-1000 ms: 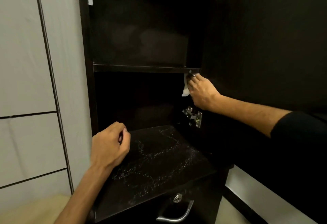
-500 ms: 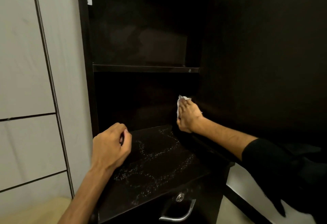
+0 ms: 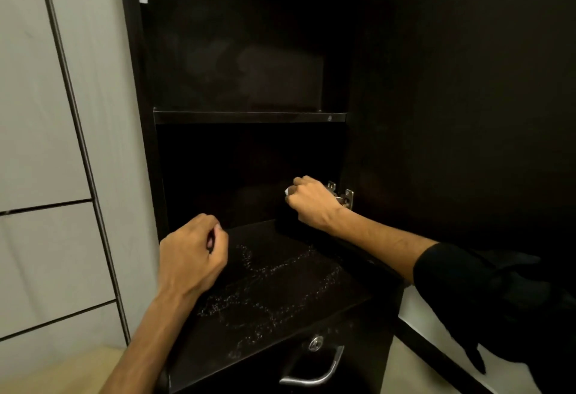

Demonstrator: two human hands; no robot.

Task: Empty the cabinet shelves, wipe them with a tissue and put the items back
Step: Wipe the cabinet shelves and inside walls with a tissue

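A dark cabinet stands open with bare shelves. Its upper shelf (image 3: pixel 249 117) crosses the middle of the view, and the lower shelf (image 3: pixel 280 284) below shows pale streaks of dust or moisture. My right hand (image 3: pixel 311 203) is inside the lower compartment, near the right wall, fingers curled round a white tissue (image 3: pixel 287 191) of which only a corner shows. My left hand (image 3: pixel 191 256) hovers in a loose fist at the lower shelf's front left edge, holding nothing that I can see.
A metal hinge (image 3: pixel 344 195) sits on the right wall just behind my right hand. The open cabinet door (image 3: pixel 467 97) fills the right side. A drawer with a metal handle (image 3: pixel 314 372) and keyhole lies below the shelf. A pale panelled wall (image 3: pixel 46 144) is on the left.
My right hand with the tissue came down from the upper shelf's front edge into the lower compartment and now sits beside the hinge. My left hand has stayed in place.
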